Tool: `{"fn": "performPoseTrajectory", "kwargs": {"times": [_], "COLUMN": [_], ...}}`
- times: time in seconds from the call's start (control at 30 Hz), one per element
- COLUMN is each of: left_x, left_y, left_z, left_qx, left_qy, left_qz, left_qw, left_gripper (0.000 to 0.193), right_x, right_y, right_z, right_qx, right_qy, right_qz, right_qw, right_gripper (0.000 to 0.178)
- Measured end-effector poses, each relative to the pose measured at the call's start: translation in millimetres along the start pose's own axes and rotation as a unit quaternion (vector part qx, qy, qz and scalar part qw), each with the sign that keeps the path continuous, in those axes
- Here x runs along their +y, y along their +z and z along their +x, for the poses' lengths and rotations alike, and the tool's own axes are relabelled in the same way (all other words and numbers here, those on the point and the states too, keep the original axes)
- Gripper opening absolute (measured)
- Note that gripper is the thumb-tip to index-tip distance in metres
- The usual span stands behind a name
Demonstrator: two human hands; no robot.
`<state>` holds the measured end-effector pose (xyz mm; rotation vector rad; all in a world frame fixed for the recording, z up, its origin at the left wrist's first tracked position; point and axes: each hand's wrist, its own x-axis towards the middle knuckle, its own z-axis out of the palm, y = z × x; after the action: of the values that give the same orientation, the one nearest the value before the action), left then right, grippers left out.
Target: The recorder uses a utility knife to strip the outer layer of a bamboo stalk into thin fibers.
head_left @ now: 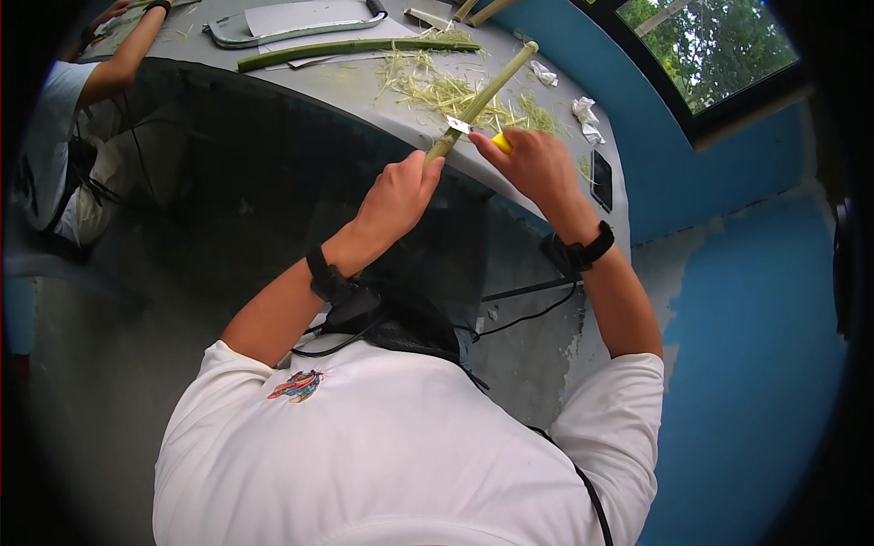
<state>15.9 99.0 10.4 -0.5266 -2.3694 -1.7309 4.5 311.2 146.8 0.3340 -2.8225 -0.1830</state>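
A green bamboo stick (499,84) slants up and away over the table edge. My left hand (398,198) is closed around its near end. My right hand (537,168) grips a yellow-handled knife (502,143), most of the handle hidden in the fingers. The short, broad metal blade (458,125) lies across the stick just beyond my left hand. Under and around the stick, thin pale-green shavings (428,86) are scattered on the grey table (364,96).
Farther back lie a longer bamboo stalk (355,52) and a grey-framed saw (296,35). Crumpled tissues (587,120) and a dark phone (602,180) rest near the right edge. Another person's arm (127,59) reaches onto the table at far left. A blue wall (746,300) stands at right.
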Motion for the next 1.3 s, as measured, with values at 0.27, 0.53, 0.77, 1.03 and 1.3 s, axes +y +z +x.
{"fn": "performPoseTrajectory", "kwargs": {"times": [0.27,0.53,0.77,1.03,1.3], "left_x": [8,3,4,12,7], "left_y": [2,-1,2,-3,6], "left_z": [0,0,0,3,-5], "left_qx": [-0.022,-0.010,-0.013,0.005,0.011], "left_qy": [0.000,-0.003,-0.003,-0.010,-0.010], "left_qz": [0.026,0.035,0.044,0.071,0.088], "left_qw": [0.999,0.999,0.999,0.997,0.996], "left_gripper": [0.047,0.046,0.046,0.044,0.042], "right_x": [85,15,-6,-13,35], "right_y": [-8,-20,-5,-12,-7], "right_z": [35,7,-15,-4,22], "right_qx": [0.056,-0.029,-0.045,-0.044,0.038], "right_qy": [0.135,0.095,0.027,0.020,0.079], "right_qz": [-0.044,0.107,0.066,0.009,-0.074], "right_qw": [0.988,0.989,0.996,0.999,0.993], "right_gripper": [0.087,0.084,0.081,0.079,0.081]}}
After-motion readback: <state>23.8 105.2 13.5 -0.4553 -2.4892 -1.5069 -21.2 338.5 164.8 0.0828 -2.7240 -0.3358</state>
